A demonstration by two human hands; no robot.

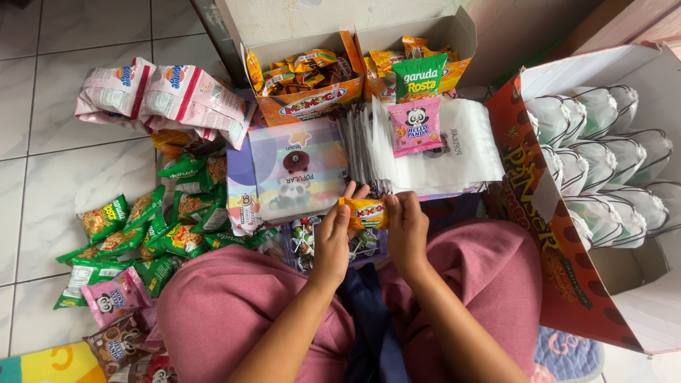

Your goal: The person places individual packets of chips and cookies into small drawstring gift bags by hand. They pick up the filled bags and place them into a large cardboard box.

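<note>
Both of my hands hold one small orange snack packet (363,212) in front of my lap. My left hand (335,234) grips its left end and my right hand (406,228) grips its right end. Just beyond the packet lies a stack of clear plastic bags (461,152) with a pink snack packet (416,126) and a green snack packet (418,78) on top. Two open orange cartons (312,103) of the same orange packets stand further back. A bag of lollipops (305,241) lies under my hands.
Green snack packets (142,234) are scattered on the tiled floor at left, with pink-and-white wafer packs (167,96) behind them. A big red carton (560,234) of white packets stands at right. A pastel printed bag (291,170) lies in the middle.
</note>
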